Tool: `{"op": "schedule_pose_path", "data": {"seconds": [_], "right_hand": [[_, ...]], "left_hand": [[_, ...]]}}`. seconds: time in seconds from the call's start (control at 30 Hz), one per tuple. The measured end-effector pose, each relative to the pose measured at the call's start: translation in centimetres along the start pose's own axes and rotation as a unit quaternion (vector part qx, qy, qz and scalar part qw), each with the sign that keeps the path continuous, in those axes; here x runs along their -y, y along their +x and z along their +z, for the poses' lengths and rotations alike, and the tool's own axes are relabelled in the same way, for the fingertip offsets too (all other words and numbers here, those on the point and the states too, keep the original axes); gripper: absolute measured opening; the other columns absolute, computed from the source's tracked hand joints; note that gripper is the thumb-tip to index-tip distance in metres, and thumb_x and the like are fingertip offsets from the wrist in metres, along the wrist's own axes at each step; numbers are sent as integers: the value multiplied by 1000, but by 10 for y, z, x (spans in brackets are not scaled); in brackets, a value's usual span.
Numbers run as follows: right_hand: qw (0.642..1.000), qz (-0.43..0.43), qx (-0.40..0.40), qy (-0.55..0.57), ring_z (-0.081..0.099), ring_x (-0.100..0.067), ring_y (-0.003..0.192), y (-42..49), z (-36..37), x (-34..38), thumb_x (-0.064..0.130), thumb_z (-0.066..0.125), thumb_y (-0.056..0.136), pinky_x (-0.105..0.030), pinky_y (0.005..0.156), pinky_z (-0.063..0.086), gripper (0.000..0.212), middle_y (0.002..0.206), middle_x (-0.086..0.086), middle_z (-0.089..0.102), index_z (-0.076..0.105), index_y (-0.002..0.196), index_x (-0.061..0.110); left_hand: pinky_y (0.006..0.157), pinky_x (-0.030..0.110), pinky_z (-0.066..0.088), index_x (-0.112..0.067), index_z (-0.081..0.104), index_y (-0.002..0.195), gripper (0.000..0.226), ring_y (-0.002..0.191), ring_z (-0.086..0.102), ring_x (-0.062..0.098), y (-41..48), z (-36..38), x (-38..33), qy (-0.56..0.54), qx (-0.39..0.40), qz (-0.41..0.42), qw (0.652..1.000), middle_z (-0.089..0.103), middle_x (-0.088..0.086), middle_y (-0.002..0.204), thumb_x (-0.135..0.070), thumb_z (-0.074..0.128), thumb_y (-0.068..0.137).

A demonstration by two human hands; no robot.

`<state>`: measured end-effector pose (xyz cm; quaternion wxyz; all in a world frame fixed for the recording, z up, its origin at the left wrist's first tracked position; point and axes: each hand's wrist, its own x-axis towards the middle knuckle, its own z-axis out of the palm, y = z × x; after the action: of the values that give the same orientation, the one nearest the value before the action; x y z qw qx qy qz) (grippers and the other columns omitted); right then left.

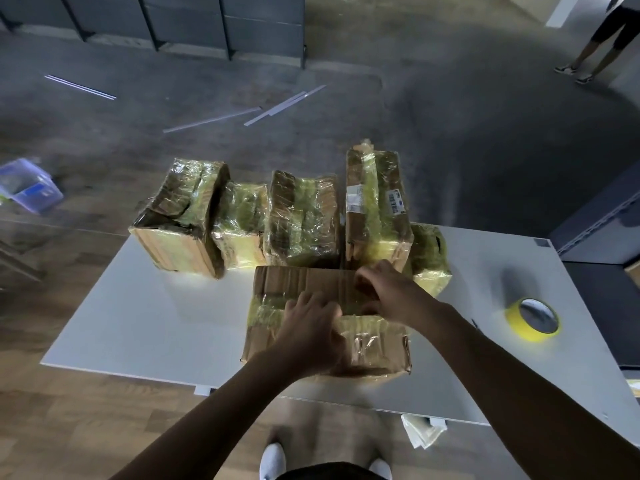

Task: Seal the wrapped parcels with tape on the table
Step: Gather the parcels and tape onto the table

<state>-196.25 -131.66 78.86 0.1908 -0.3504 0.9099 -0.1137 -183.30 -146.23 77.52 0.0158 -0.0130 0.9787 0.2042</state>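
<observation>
A brown cardboard parcel [294, 282], partly covered in clear yellowish tape, lies on the white table [145, 323] right in front of me. My left hand [311, 327] lies palm down on its top with fingers together. My right hand [391, 292] presses on the tape strip across the parcel's middle, fingers curled down. A yellow tape roll [533, 320] lies flat on the table to the right, apart from both hands. Behind the parcel stand several taped parcels in a row, the tallest [377, 209] at the right, another [180, 216] at the far left.
The table's near edge runs just below the parcel. A crumpled white scrap [424, 431] lies on the floor under the table edge. Another person's legs [595, 39] stand far right at the back. A blue plastic box [29, 185] sits at the left.
</observation>
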Motion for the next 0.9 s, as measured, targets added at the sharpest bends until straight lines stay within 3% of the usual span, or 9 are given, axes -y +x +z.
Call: {"op": "schedule_pose_path", "data": {"seconds": [0.13,0.23,0.4,0.6,0.7,0.83,0.9], "right_hand": [[999,27,43,1,54,-20,94,1,1,2,29,75,81,-37,82,53,54,118,-1,42,44,126,28],[999,8,30,38,53,-12,85,-3,4,-1,28,73,84,-25,72,50,39,109,0,46,49,114,26],[981,21,5,195,64,-4,66,-18,-5,-16,10,57,94,-16,56,49,12,88,2,63,62,104,14],[981,0,-24,192,56,2,86,-27,6,-27,16,58,94,-9,64,41,15,99,7,63,67,104,21],[981,19,-34,191,55,2,86,-27,4,-30,16,56,94,-10,66,39,17,99,9,61,67,108,18],[954,25,-26,298,67,-5,85,-34,0,-38,13,52,96,-21,76,53,16,94,6,69,65,106,16],[936,31,-60,345,69,-6,84,-42,2,-41,9,51,96,-23,77,56,17,91,2,71,66,100,16]], "left_hand": [[73,31,36,-18,61,93,34,89,48,20,-17,4,13,-13,-40,54,998,55,-1,93,-44,51,74],[70,29,35,-20,61,89,27,85,50,18,-14,4,15,-10,-56,52,997,55,-3,87,-39,52,73],[96,34,32,-21,52,129,44,122,37,21,-6,1,7,43,10,47,998,48,0,127,-26,53,85],[89,36,33,-17,48,115,38,115,38,21,7,2,-22,104,21,-5,994,46,1,120,-43,50,87],[90,37,36,-15,50,112,40,113,38,19,15,4,-26,54,33,-35,997,46,2,122,-46,54,87],[96,36,36,-17,41,132,48,120,37,21,7,8,-36,104,1,-31,994,41,5,134,-37,52,89],[98,37,35,-18,40,135,47,123,38,24,3,16,-46,131,-17,-9,991,40,7,137,-31,51,91]]}}
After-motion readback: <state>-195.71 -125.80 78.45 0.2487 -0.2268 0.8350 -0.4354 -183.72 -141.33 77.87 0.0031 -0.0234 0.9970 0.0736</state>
